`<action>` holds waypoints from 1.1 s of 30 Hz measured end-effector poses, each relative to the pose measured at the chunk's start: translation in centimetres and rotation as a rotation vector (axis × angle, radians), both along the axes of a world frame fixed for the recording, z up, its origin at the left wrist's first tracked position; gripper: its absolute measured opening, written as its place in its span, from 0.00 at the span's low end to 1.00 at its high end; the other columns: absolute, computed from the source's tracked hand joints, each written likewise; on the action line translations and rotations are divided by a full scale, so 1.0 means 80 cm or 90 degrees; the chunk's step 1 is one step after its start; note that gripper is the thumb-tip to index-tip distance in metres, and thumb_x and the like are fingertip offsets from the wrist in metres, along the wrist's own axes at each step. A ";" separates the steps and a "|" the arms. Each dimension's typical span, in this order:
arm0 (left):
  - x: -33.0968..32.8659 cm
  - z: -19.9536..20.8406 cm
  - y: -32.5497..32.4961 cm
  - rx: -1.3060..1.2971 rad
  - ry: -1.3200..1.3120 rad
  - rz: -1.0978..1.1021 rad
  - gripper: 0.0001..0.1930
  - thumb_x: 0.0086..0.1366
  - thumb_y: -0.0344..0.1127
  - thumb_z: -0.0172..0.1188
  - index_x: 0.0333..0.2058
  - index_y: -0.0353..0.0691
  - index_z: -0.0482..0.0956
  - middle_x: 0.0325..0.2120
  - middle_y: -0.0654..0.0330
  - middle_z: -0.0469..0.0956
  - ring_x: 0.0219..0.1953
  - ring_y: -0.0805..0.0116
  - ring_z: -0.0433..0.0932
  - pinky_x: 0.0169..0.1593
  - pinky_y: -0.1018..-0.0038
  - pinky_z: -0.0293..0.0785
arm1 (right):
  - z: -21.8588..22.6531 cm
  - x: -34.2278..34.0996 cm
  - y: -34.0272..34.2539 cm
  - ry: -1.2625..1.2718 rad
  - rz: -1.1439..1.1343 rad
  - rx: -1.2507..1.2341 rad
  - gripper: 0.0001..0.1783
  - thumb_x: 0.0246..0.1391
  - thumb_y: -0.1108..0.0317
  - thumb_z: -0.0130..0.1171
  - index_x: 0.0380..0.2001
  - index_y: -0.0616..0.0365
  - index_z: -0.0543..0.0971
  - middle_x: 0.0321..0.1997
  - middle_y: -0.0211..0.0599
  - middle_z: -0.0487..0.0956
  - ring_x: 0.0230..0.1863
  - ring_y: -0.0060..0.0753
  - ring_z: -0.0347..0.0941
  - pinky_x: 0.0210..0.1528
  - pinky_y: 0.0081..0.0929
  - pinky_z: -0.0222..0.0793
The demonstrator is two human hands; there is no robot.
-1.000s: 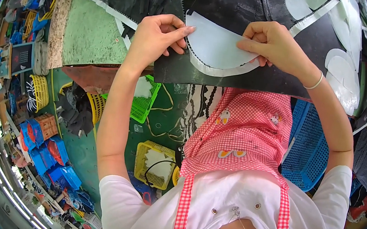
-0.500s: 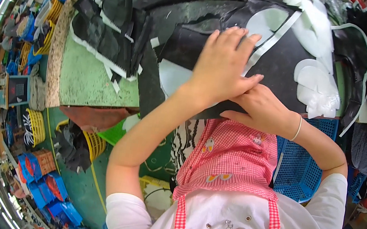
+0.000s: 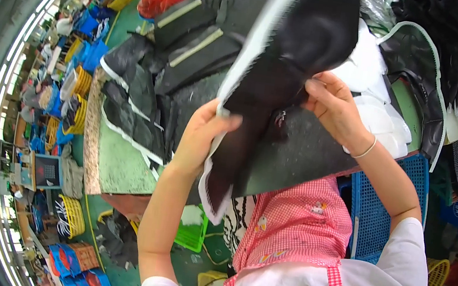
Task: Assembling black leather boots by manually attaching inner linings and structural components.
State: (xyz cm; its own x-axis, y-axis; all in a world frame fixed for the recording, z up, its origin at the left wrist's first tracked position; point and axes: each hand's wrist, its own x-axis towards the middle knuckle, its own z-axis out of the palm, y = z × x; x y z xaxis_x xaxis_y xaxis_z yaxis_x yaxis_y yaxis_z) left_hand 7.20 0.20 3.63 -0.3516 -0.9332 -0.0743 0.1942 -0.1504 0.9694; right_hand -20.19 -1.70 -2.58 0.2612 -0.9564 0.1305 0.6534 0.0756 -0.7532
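the left hand (image 3: 203, 139) is pinched on the white edge (image 3: 253, 47) of a big black piece (image 3: 307, 43). the right hand (image 3: 336, 110) pinches its other side. the piece is up over the green desk (image 3: 119, 171), near some white pieces (image 3: 375, 120).

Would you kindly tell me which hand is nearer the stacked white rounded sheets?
Right. The right hand is just left of the stacked white rounded sheets; the left hand is farther left.

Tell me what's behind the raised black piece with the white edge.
A black sheet and, to the right, white pieces show past the black piece; whatever lies directly behind is covered.
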 end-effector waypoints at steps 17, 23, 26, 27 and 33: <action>-0.040 0.030 0.012 0.022 0.147 0.109 0.11 0.63 0.26 0.63 0.45 0.37 0.79 0.41 0.62 0.81 0.43 0.74 0.79 0.50 0.74 0.74 | 0.079 0.033 0.022 0.296 -0.004 -0.217 0.24 0.48 0.73 0.72 0.46 0.65 0.72 0.39 0.25 0.76 0.41 0.12 0.68 0.45 0.15 0.67; -0.050 0.040 0.019 -0.064 0.125 0.103 0.09 0.63 0.24 0.63 0.43 0.36 0.80 0.40 0.62 0.81 0.42 0.75 0.79 0.49 0.75 0.74 | 0.078 0.030 0.018 0.318 0.065 -0.241 0.42 0.41 0.68 0.77 0.58 0.68 0.66 0.51 0.38 0.77 0.51 0.25 0.71 0.56 0.25 0.69; -0.051 0.037 0.021 -0.083 0.113 0.108 0.11 0.62 0.24 0.63 0.44 0.36 0.80 0.40 0.62 0.81 0.43 0.75 0.79 0.50 0.75 0.74 | 0.075 0.028 0.020 0.382 0.038 -0.281 0.42 0.41 0.67 0.77 0.57 0.68 0.66 0.52 0.40 0.77 0.51 0.26 0.72 0.56 0.27 0.70; -0.051 0.036 0.021 -0.082 0.113 0.108 0.11 0.62 0.24 0.63 0.44 0.36 0.80 0.40 0.62 0.81 0.43 0.75 0.79 0.50 0.75 0.74 | 0.075 0.028 0.021 0.382 0.038 -0.280 0.42 0.41 0.67 0.77 0.57 0.68 0.66 0.52 0.40 0.77 0.51 0.26 0.72 0.56 0.27 0.70; -0.042 0.038 0.022 0.033 0.136 0.122 0.14 0.62 0.23 0.63 0.47 0.35 0.77 0.43 0.60 0.80 0.43 0.73 0.79 0.52 0.73 0.74 | 0.080 0.028 0.030 0.318 -0.112 -0.206 0.15 0.58 0.77 0.61 0.47 0.61 0.71 0.31 0.21 0.73 0.33 0.06 0.65 0.35 0.11 0.62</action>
